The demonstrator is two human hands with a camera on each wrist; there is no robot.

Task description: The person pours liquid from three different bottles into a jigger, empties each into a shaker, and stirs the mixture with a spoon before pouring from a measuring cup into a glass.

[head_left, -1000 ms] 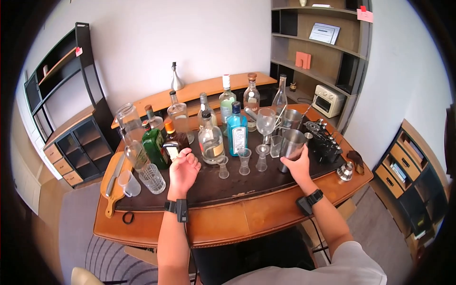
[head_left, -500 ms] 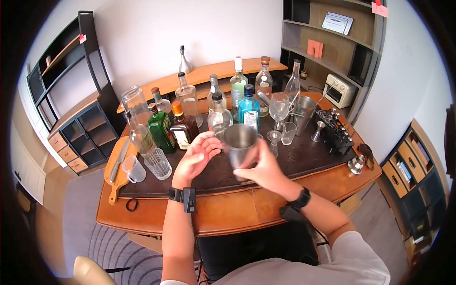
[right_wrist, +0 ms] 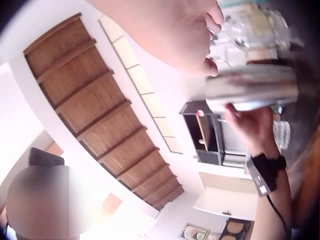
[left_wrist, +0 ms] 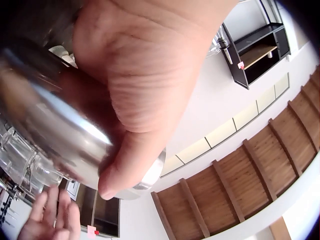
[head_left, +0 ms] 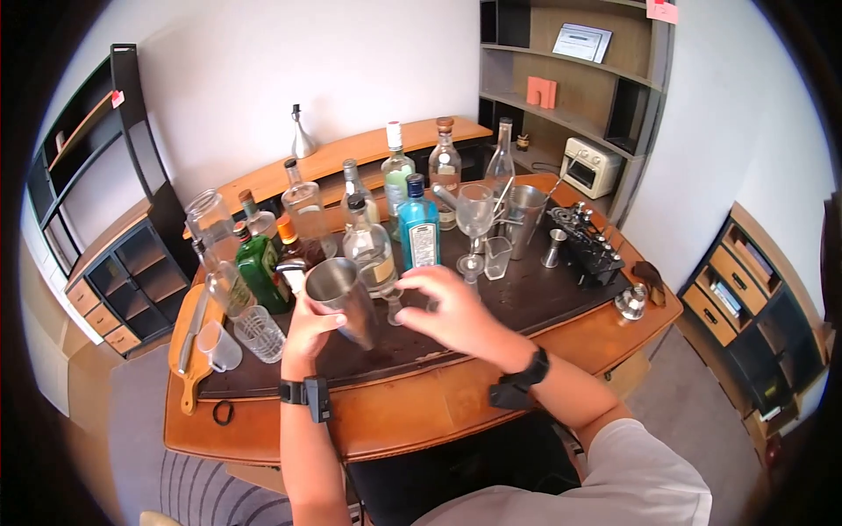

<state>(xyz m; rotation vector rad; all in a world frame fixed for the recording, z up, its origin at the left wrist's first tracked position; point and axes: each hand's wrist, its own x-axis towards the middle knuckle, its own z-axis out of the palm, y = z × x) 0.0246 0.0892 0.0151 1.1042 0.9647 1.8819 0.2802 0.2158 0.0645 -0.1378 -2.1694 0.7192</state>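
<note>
A metal shaker tin [head_left: 340, 294] is gripped in my left hand [head_left: 307, 331], its mouth up and slightly tilted, over the near part of the dark mat. The left wrist view shows my thumb lying across the side of the shiny tin [left_wrist: 60, 120]. My right hand [head_left: 449, 309] hovers to the right of the tin, apart from it, with nothing in its bent fingers. Just left of those fingers stands a small clear hourglass-shaped measure [head_left: 395, 307]; my right hand partly hides the ones beyond. In the right wrist view my right hand [right_wrist: 185, 37] is above the tin [right_wrist: 252, 87].
Behind the hands stand several bottles, including a blue one [head_left: 419, 232] and a green one [head_left: 258, 267]. A cut-glass tumbler [head_left: 260, 333], a plastic jug [head_left: 219, 345] and a knife [head_left: 193, 331] on a wooden board [head_left: 189, 386] are at left. Another metal tin [head_left: 524, 219] and a black rack [head_left: 588, 250] stand right.
My right hand brought the shaker tin from the right side across to the left. My left hand took hold of it, and my right hand let go and drew back rightward.
</note>
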